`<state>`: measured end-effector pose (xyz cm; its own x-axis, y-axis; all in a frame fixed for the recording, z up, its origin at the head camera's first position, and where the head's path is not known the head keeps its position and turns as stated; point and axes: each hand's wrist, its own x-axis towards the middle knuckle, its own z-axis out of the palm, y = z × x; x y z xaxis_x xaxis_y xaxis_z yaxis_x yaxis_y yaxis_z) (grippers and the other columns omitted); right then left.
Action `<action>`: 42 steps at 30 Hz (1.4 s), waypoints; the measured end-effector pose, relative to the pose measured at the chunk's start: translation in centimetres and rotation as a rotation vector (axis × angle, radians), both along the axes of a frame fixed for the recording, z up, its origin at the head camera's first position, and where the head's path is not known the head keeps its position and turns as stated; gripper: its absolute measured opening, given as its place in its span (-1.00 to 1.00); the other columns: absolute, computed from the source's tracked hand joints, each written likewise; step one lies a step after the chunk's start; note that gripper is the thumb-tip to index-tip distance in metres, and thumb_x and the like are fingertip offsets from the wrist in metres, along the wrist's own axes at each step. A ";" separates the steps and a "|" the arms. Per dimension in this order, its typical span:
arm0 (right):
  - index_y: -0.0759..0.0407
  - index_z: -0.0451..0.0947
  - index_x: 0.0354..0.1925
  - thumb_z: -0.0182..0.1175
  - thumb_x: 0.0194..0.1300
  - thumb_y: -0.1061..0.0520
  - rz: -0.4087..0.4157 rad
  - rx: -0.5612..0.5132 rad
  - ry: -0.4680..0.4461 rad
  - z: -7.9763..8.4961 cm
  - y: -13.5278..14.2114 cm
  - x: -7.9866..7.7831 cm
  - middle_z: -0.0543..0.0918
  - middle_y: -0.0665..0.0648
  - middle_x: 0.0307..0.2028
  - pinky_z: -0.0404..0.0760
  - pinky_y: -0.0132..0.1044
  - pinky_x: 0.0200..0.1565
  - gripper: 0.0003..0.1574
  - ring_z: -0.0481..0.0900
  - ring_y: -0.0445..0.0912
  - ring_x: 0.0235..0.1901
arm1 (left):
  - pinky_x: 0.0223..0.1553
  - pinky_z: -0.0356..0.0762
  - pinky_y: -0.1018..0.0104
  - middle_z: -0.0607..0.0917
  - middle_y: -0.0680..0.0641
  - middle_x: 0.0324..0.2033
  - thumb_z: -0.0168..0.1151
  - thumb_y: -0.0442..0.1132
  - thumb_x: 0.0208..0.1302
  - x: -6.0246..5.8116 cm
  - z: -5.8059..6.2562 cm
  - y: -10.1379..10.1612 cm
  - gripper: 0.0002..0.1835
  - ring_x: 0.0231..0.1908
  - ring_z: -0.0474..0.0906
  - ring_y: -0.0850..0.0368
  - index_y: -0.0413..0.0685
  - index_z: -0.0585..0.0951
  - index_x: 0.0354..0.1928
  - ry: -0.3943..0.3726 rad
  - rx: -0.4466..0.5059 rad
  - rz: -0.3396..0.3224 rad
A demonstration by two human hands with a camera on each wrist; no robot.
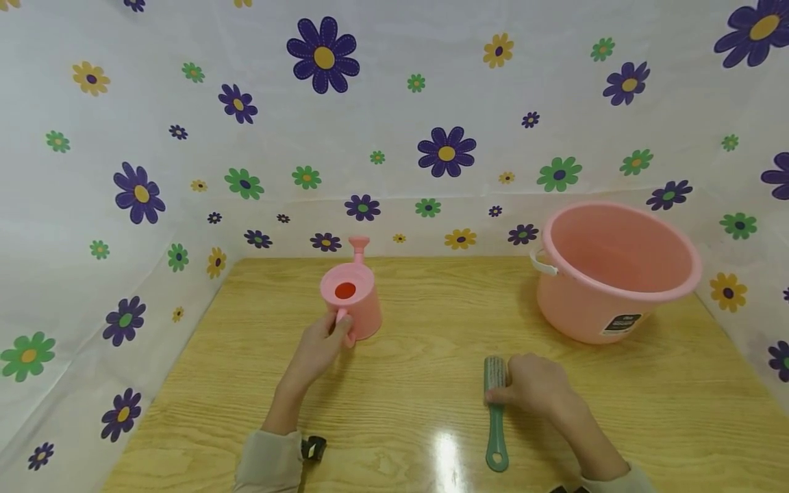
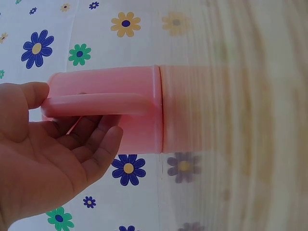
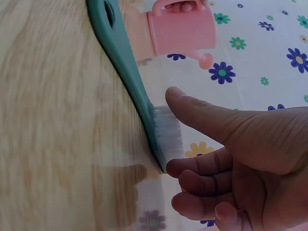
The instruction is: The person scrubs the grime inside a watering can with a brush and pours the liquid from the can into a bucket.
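A pink watering can [image 1: 364, 311] stands upright on the table, its spout toward the back wall. My left hand [image 1: 320, 346] holds its handle [image 2: 101, 104], with the thumb at the handle's upper end and fingers reaching through beneath it. A green scrubbing brush [image 1: 496, 431] lies on the table with its pale bristles [image 3: 167, 132] facing up. Over the brush head, my right hand [image 1: 539, 387] has its thumb and fingers spread apart. In the right wrist view, the thumb hovers by the bristles while a fingertip is at the edge of the head.
A large pink bucket [image 1: 592, 315] with a white handle stands at the back right of the wooden table [image 1: 419, 322]. White sheeting [image 1: 394, 109] printed with flowers encloses the back and sides. A small black object [image 1: 314, 448] is beside the left sleeve.
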<state>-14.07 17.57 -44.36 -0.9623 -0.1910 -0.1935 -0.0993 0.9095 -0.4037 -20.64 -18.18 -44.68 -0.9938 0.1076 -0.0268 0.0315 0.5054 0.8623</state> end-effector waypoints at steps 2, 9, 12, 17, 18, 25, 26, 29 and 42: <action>0.00 0.28 -0.78 0.49 0.04 -0.21 -0.006 -0.021 0.011 -0.1 0.0 -0.1 0.16 -0.13 -0.77 0.04 -0.38 -0.63 -0.33 0.09 -0.24 -0.70 | -0.32 0.36 0.23 0.54 -0.17 -0.30 -0.03 0.06 0.54 0.0 0.0 0.0 -0.65 -0.31 0.40 0.01 -0.09 0.50 -0.03 0.006 0.003 -0.003; 0.03 0.33 -0.71 0.43 0.14 -0.17 -0.012 -0.037 0.039 -0.3 -0.1 -0.3 0.25 -0.08 -0.73 0.12 -0.36 -0.62 -0.41 0.18 -0.21 -0.69 | -0.24 0.39 0.21 0.56 -0.17 -0.21 -0.03 0.03 0.55 -0.1 0.2 -0.1 -0.65 -0.21 0.43 -0.02 -0.08 0.48 0.09 0.005 -0.002 -0.016; 0.03 0.34 -0.68 0.44 0.11 -0.20 -0.025 -0.052 0.033 -0.7 -0.3 -0.3 0.27 -0.07 -0.72 0.15 -0.34 -0.60 -0.42 0.20 -0.19 -0.67 | -0.28 0.39 0.23 0.53 -0.17 -0.21 -0.02 0.02 0.55 0.0 0.1 -0.2 -0.64 -0.22 0.43 -0.02 -0.09 0.45 0.12 -0.013 -0.001 -0.022; 0.06 0.34 -0.65 0.46 0.09 -0.17 -0.038 -0.041 0.047 -1.4 -0.7 -0.1 0.34 -0.03 -0.69 0.22 -0.31 -0.60 -0.44 0.25 -0.16 -0.66 | -0.29 0.38 0.25 0.50 -0.16 -0.22 -0.01 0.02 0.54 0.1 -0.1 -0.3 -0.64 -0.23 0.41 -0.01 -0.12 0.44 0.09 -0.038 0.017 -0.025; 0.07 0.35 -0.64 0.46 0.09 -0.14 -0.040 -0.038 0.048 -1.4 -0.8 -0.1 0.36 -0.02 -0.68 0.23 -0.31 -0.60 -0.45 0.26 -0.16 -0.66 | -0.29 0.37 0.25 0.49 -0.16 -0.24 -0.01 0.01 0.54 0.1 -0.1 -0.3 -0.65 -0.24 0.41 0.00 -0.13 0.45 0.07 -0.041 0.020 -0.024; 0.25 0.47 -0.40 0.45 0.15 -0.01 -0.025 -0.035 0.089 -1.4 -0.7 0.0 0.45 0.10 -0.48 0.40 -0.29 -0.57 -0.57 0.40 -0.09 -0.56 | -0.36 0.35 0.28 0.47 -0.13 -0.33 0.01 -0.03 0.53 0.1 0.2 0.0 -0.70 -0.33 0.38 0.03 -0.15 0.46 -0.06 -0.032 0.020 0.000; 0.27 0.47 -0.38 0.46 0.13 -0.03 -0.026 -0.034 0.092 -1.3 -0.7 0.0 0.45 0.11 -0.45 0.41 -0.28 -0.56 -0.55 0.41 -0.08 -0.54 | -0.36 0.36 0.28 0.47 -0.13 -0.33 0.01 -0.03 0.53 0.1 0.2 0.1 -0.70 -0.34 0.38 0.03 -0.15 0.46 -0.07 -0.030 0.021 0.002; 0.25 0.47 -0.38 0.51 0.05 -0.10 -0.030 -0.023 0.084 -1.2 -0.5 0.0 0.44 0.12 -0.42 0.41 -0.26 -0.54 -0.47 0.41 -0.08 -0.52 | -0.36 0.36 0.28 0.47 -0.13 -0.33 0.01 -0.04 0.53 0.0 0.3 0.2 -0.71 -0.34 0.38 0.03 -0.16 0.47 -0.07 -0.034 0.032 0.004; 0.19 0.49 -0.43 0.48 0.10 0.08 -0.065 -0.045 0.065 -0.9 -0.1 -0.5 0.49 0.03 -0.51 0.39 -0.22 -0.52 -0.66 0.41 -0.10 -0.53 | -0.06 0.36 0.10 0.51 -0.27 -0.25 -0.08 -0.03 0.58 -0.2 0.2 0.3 -0.60 -0.17 0.40 -0.05 -0.28 0.41 -0.24 -0.085 0.241 -0.007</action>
